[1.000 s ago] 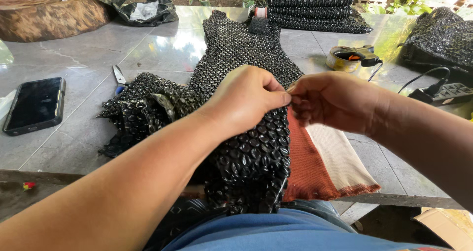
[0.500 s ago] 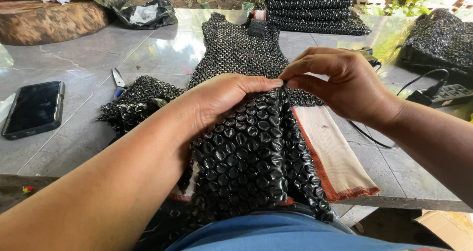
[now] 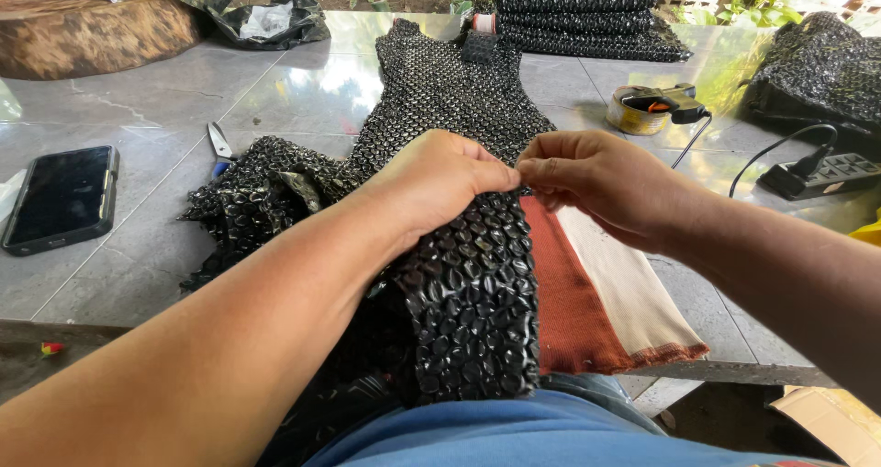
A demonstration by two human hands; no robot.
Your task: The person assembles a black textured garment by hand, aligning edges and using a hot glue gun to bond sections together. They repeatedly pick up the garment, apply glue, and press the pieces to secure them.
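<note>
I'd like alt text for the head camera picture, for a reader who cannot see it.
Two bare hands, left hand and right hand, pinch the top edge of a black beaded fabric strip over a rust and cream cloth. On the grey stone table lie a phone, scissors and a glue gun.

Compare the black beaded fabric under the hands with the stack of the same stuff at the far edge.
The beaded fabric lies spread out, hanging off the table edge; the stack is folded in neat layers. Both hands grip the fabric; nothing touches the stack. Both are black and shiny.
</note>
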